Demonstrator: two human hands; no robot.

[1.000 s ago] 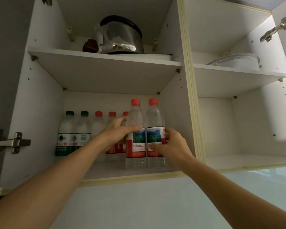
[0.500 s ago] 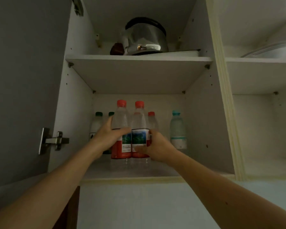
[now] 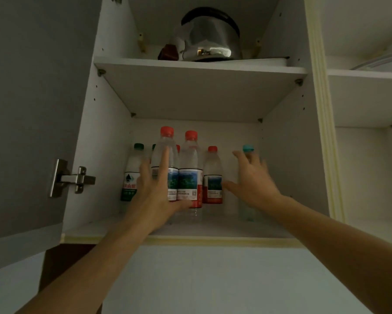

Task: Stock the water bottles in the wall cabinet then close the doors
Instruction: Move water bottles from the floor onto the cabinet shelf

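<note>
Two red-capped water bottles [image 3: 189, 173] stand side by side at the front of the lower shelf [image 3: 224, 230] of the wall cabinet. Behind them stand another red-capped bottle [image 3: 213, 175], green-capped bottles [image 3: 131, 175] at the left and a teal-capped bottle [image 3: 247, 148] at the right. My left hand [image 3: 155, 189] is spread flat, its fingers lying over the left front bottle. My right hand [image 3: 253, 180] is open with fingers apart in front of the teal-capped bottle, holding nothing.
A steel kettle [image 3: 209, 39] sits on the upper shelf. The left door [image 3: 32, 109] hangs open on its hinge [image 3: 75, 180]. The right compartment [image 3: 367, 168] has a plate on its upper shelf. A pale wall lies below the cabinet.
Both hands have let go of the two front bottles and opened. My right hand has moved right toward the teal-capped bottle. The view has shifted left and closer.
</note>
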